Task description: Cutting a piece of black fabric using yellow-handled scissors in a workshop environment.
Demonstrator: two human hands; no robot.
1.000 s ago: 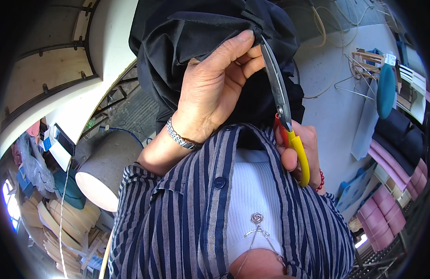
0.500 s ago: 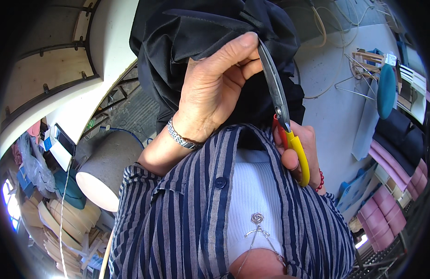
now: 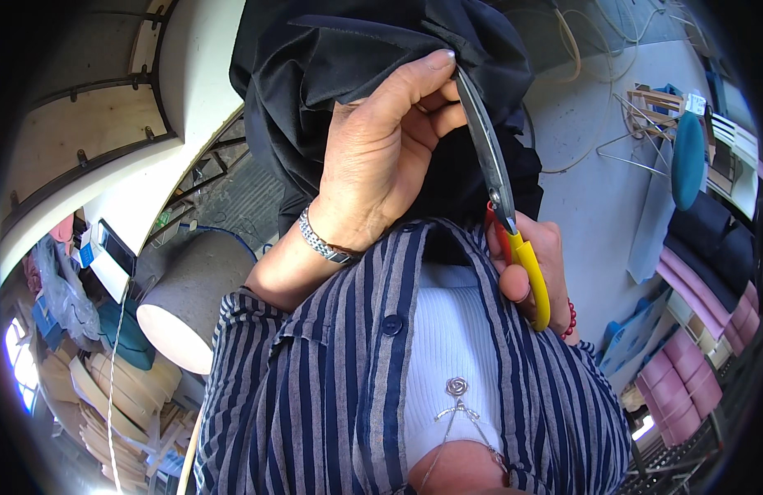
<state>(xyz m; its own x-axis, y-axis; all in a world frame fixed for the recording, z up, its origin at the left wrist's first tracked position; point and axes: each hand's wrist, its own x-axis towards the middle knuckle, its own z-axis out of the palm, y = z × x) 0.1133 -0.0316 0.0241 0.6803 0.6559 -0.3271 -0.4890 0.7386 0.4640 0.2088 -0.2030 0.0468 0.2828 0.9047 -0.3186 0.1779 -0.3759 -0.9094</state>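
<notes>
Black cloth [image 3: 315,62], heaped beyond the striped shirt [image 3: 348,363], probably soft, limp and slippery, best pinched at a gathered edge, as in the nearly closed left hand [image 3: 373,153]; alongside, scissors [image 3: 484,136], gripped by the handles [image 3: 529,272] in the curled right hand [image 3: 549,257].

1 head-worn fisheye, looking down
</notes>
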